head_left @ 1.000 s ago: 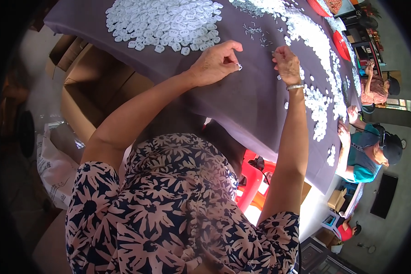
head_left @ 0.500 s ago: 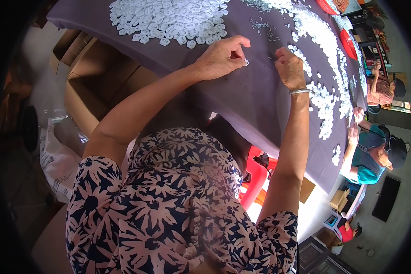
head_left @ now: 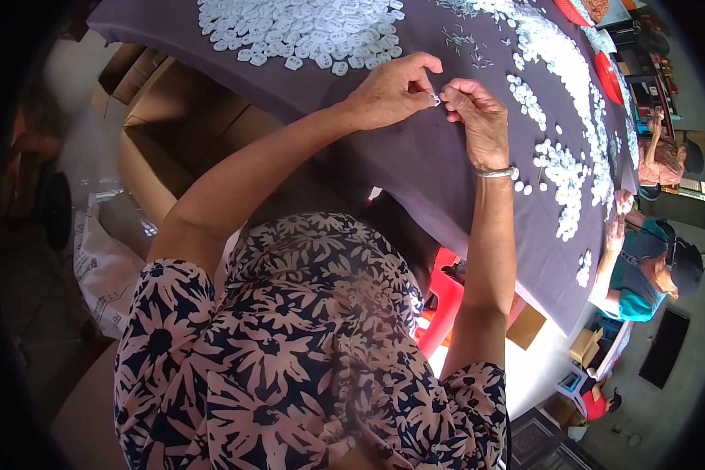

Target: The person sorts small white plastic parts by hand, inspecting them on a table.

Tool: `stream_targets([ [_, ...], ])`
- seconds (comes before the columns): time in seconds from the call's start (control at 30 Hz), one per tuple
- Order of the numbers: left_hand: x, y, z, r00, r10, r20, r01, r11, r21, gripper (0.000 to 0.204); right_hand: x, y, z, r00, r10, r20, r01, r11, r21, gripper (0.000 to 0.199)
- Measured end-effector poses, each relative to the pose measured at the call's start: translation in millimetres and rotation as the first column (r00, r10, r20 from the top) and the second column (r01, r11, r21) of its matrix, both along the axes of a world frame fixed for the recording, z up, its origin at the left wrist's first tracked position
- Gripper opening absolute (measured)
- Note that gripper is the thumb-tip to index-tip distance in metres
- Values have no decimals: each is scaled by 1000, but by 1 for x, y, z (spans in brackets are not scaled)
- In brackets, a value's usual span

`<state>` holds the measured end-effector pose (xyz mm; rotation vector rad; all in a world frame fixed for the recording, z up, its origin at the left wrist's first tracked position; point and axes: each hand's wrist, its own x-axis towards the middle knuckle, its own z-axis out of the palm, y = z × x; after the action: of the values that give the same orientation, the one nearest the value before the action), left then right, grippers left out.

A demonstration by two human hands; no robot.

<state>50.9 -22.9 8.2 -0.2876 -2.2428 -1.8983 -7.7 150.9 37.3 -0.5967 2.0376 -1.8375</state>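
Above the dark cloth-covered table (head_left: pixel 415 164), my left hand (head_left: pixel 388 94) pinches a small white plastic piece (head_left: pixel 436 100) between thumb and fingertips. My right hand (head_left: pixel 482 121), with a silver bangle at the wrist, is closed in a pinch right beside that piece. The fingertips of both hands nearly meet; whatever the right one holds is too small to make out. Beyond my left hand lies a pile of flat white plastic pieces (head_left: pixel 305 31). Thin little pins (head_left: pixel 470 51) are scattered past my right hand, and small round white pieces (head_left: pixel 562 168) spread to its right.
An open cardboard box (head_left: pixel 145 157) stands left below the table edge, near a white sack (head_left: pixel 102 266). Red baskets (head_left: pixel 608 78) sit at the far right. A co-worker in teal (head_left: pixel 638 274) works at the table's right side; other people are farther off. A red stool (head_left: pixel 445 305) is under the table.
My right hand has moved left from the loose pieces to meet my left hand at the white plastic piece. The left hand keeps its pinch; the whole view has shifted slightly.
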Motion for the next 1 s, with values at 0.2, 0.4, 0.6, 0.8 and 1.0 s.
stream_targets([
  [0.2, 1, 1, 0, 1000, 9, -3, -9, 1000, 6, 39, 6, -3, -3, 998, 1, -70, 0, 1000, 21, 13],
  [0.4, 1, 0, -1, 1000, 8, -14, -8, 1000, -8, 39, 8, -5, -4, 992, 1, -125, 5, 999, 51, 11],
  [0.6, 0, 0, -2, 999, 11, -30, -11, 1000, -7, 39, 8, -5, -4, 990, 2, -140, 8, 997, 73, 11],
  [0.8, 0, 0, -1, 999, 13, -30, -13, 1000, -17, 40, 7, -6, -6, 982, 15, -187, 8, 993, 122, 11],
  [1.0, 2, 0, 0, 999, 19, -33, -20, 1000, -22, 40, 5, -6, -10, 955, 63, -289, -16, 987, 160, 11],
])
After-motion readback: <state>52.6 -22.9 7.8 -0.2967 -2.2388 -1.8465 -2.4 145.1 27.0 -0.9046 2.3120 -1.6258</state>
